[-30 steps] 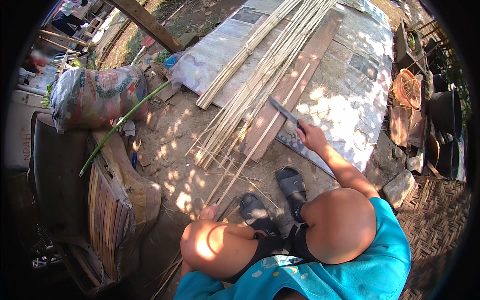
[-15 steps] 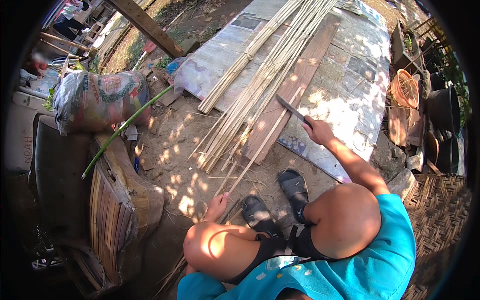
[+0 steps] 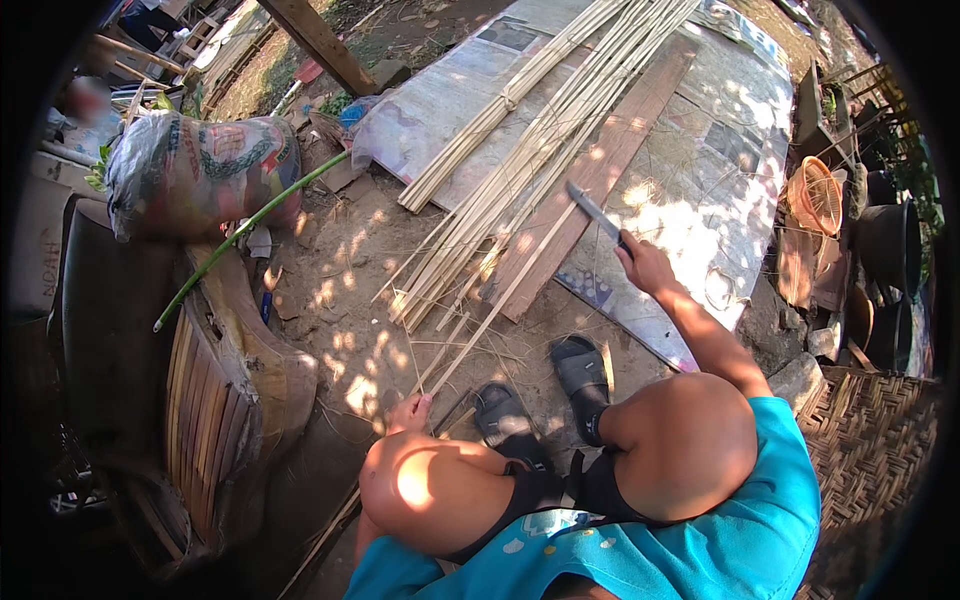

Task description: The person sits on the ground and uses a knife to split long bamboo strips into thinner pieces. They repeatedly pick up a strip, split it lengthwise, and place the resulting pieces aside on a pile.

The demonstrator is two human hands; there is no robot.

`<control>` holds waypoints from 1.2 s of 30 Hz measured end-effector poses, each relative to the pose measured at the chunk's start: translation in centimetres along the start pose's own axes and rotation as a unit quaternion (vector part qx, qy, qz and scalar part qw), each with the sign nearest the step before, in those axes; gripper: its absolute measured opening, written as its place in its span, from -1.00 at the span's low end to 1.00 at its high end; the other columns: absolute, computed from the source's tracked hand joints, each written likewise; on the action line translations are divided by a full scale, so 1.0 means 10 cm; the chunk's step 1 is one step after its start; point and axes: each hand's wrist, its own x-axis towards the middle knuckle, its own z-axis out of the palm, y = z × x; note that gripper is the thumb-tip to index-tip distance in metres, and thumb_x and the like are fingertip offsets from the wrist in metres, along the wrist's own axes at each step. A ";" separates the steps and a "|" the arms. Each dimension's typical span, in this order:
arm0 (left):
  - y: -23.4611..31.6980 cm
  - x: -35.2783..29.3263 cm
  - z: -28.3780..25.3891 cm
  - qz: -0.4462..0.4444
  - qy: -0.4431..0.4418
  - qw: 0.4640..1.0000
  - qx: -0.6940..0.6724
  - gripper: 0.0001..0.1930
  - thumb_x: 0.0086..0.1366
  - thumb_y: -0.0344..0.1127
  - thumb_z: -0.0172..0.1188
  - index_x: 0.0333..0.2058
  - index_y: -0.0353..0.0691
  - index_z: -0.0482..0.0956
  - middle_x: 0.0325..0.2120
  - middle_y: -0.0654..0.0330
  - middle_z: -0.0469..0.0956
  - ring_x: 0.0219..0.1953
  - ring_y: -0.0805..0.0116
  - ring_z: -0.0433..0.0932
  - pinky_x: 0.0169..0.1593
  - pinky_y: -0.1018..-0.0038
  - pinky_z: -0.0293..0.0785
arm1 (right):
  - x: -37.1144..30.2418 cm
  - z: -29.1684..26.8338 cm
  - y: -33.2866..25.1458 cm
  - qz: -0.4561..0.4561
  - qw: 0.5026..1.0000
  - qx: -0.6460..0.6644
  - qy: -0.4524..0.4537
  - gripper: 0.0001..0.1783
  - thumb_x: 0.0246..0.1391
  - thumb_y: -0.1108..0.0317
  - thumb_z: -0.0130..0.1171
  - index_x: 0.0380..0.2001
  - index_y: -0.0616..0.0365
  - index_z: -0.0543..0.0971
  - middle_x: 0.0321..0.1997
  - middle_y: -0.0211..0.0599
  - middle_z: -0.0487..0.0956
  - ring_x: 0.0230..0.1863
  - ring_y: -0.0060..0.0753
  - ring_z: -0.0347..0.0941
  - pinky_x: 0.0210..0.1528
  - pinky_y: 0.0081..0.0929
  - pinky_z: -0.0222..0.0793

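Observation:
My left hand [image 3: 408,412], beside my left knee, is closed on the near end of a long thin bamboo strip [image 3: 488,318]. From there the strip runs up and away across the brown wooden plank [image 3: 640,118]. My right hand [image 3: 645,264] grips the dark handle of a knife [image 3: 596,212]. Its blade lies over the plank at the strip's far end; whether it touches the strip I cannot tell. Left of the plank lies a loose spread of pale bamboo strips [image 3: 540,165], and beyond it a tied bundle of bamboo strips [image 3: 480,130].
Plank and strips rest partly on a printed sheet [image 3: 740,205]. A stuffed plastic sack [image 3: 205,175] and a green bamboo pole [image 3: 250,235] lie on the left, above a worn wooden seat [image 3: 225,400]. At the right are an orange basket [image 3: 815,195], dark pots [image 3: 888,245] and a woven mat [image 3: 870,450].
My left hand has drawn back toward my knee, pulling the strip nearer. Its far end has slid down the plank. The knife stays over the plank, slightly shifted.

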 end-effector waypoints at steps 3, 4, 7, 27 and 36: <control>-0.24 0.03 -0.04 -0.034 -0.006 0.999 0.023 -0.60 0.46 0.00 0.11 -0.29 -0.27 0.61 -0.51 -0.08 0.54 -0.42 0.09 0.56 -0.25 0.13 0.45 | 0.22 -0.27 0.23 0.109 0.992 0.055 0.029 -0.58 0.40 0.05 0.04 0.10 0.12 0.50 -0.48 0.09 0.63 -0.36 0.27 0.61 -0.28 0.11 0.47; -0.42 0.14 -0.02 -0.034 -0.009 0.999 0.020 -0.60 0.47 0.00 0.09 -0.30 -0.27 0.60 -0.49 -0.11 0.56 -0.38 0.01 0.58 -0.24 0.09 0.45 | 0.20 -0.25 0.09 0.037 0.995 0.068 0.063 -0.56 0.40 0.05 0.05 0.13 0.12 0.49 -0.45 0.11 0.64 -0.34 0.28 0.60 -0.27 0.11 0.47; -0.44 0.37 0.23 0.115 -0.007 0.993 0.003 -0.60 0.48 -0.03 0.06 -0.31 -0.30 0.58 -0.57 -0.08 0.55 -0.52 0.00 0.60 -0.34 0.14 0.50 | -0.10 0.01 -0.36 -0.047 0.998 0.031 -0.036 -0.50 0.38 0.00 0.07 0.22 0.07 0.46 -0.32 0.18 0.65 -0.25 0.32 0.61 -0.21 0.09 0.51; 0.90 0.52 0.36 0.183 -0.017 0.983 -0.020 -0.55 0.58 -0.03 -0.13 -0.24 -0.34 0.51 -0.33 -0.31 0.56 -0.18 -0.42 0.51 -0.15 -0.10 0.41 | -0.35 0.10 -0.87 -0.107 0.986 0.075 -0.099 -0.59 0.36 0.01 0.10 0.12 -0.03 0.49 -0.36 0.15 0.62 -0.32 0.32 0.61 -0.21 0.14 0.53; 0.63 0.34 0.30 0.171 0.009 0.985 0.031 -0.51 0.58 0.02 -0.11 -0.26 -0.37 0.50 -0.42 -0.30 0.54 -0.27 -0.38 0.52 -0.16 0.00 0.43 | -0.32 0.15 -0.67 -0.139 0.987 0.017 -0.076 -0.63 0.39 0.02 0.07 0.08 -0.03 0.51 -0.33 0.16 0.63 -0.36 0.34 0.59 -0.26 0.17 0.53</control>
